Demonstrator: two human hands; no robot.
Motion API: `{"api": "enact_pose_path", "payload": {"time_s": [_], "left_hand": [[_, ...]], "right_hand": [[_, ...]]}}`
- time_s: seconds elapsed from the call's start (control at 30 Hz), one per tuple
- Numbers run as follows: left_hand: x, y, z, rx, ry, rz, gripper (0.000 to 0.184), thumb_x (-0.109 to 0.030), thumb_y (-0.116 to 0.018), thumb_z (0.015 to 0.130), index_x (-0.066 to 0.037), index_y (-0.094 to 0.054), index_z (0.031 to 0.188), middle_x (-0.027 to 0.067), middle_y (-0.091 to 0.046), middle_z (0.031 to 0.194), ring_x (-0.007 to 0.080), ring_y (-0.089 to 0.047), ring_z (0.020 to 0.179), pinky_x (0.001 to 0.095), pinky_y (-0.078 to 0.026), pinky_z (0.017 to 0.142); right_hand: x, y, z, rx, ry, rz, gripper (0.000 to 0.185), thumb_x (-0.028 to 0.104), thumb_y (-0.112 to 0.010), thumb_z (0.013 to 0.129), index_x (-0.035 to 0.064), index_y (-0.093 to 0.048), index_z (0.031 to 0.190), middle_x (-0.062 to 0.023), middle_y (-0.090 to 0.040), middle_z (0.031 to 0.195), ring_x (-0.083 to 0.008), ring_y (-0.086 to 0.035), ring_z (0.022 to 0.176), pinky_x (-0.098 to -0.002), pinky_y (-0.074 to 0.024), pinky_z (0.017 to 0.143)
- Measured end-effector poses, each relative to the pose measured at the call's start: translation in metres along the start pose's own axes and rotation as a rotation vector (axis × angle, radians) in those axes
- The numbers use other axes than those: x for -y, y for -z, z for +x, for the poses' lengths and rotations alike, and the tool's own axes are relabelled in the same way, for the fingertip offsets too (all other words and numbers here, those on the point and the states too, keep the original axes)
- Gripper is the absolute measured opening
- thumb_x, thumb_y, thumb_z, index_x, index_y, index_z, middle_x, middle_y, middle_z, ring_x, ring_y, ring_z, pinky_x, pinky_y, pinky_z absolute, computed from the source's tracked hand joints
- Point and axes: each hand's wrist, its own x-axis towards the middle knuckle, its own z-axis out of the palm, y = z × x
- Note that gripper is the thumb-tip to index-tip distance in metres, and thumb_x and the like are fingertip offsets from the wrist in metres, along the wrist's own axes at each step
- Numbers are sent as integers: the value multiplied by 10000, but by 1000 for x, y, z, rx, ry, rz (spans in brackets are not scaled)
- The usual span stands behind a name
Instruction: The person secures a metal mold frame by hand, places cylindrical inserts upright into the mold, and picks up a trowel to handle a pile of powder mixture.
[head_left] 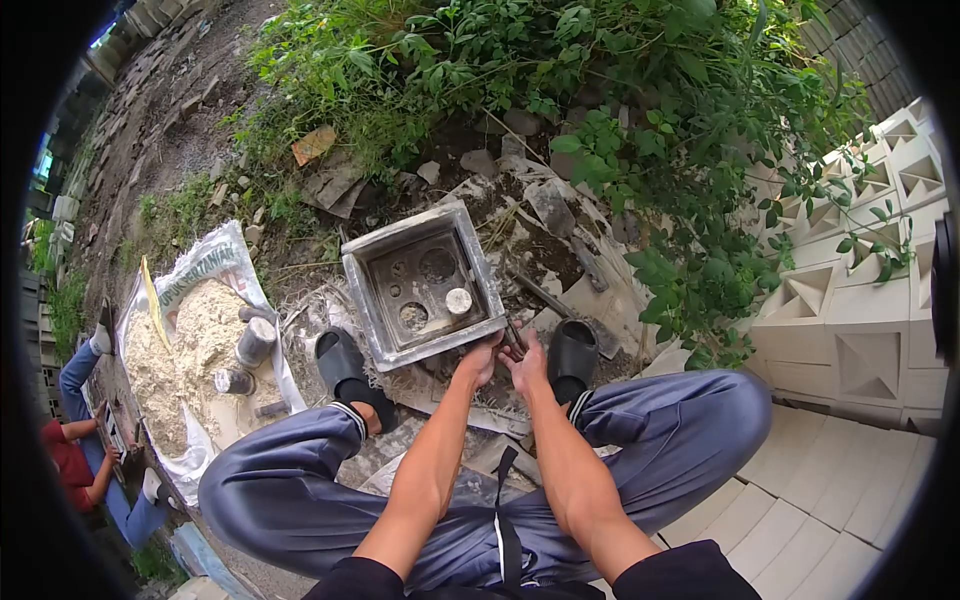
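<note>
Head view shows left hand (pixel 482 362) and right hand (pixel 528 366) beside the square box (pixel 440 345), grips unclear.

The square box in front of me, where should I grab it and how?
Probably by opposite sides of the square box, just under the rim: left hand from the left, right hand from the right. It sits open side up with straight edges, so that should balance it. Both hands are by its near-right corner, likely a lopsided hold.
</note>
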Motion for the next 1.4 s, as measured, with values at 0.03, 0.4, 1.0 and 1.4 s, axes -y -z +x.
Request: {"api": "enact_pose_path", "payload": {"time_s": [0.03,0.4,1.0,1.4], "left_hand": [[-1,-3,0,-41,-69,74,413,-388,-472,956,-128,-519,1273,26,-602,1005,121,-504,884,276,-417,711],[0,-3,4,185,-15,-368,579,-303,-637,867,-63,-422,1348,22,-593,1155,140,-563,784,320,-484,771],[15,17,23,260,-84,-364,560,-260,-746,780,-71,-491,1241,9,-601,1077,162,-576,1014,285,-477,823],[-4,8,-10,-338,-41,93,288,-203,-542,913,-49,-604,1148,64,-615,1123,192,-530,1056,317,-369,965]], "right_hand": [[-1,1,3,-35,-161,259,338,373,-471,954,48,-561,977,-73,-579,830,-174,-538,667,-317,-482,589],[19,23,4,346,-475,105,576,606,-374,910,61,-558,928,64,-380,601,-60,-260,472,-212,-193,384],[33,14,16,61,-710,131,332,405,-352,998,123,-524,973,27,-477,713,-53,-221,417,-224,-149,357],[-2,-35,-21,-276,660,-1520,424,185,-568,800,-21,-469,1157,-222,-546,1115,-365,-533,1042,-428,-459,873]]}}
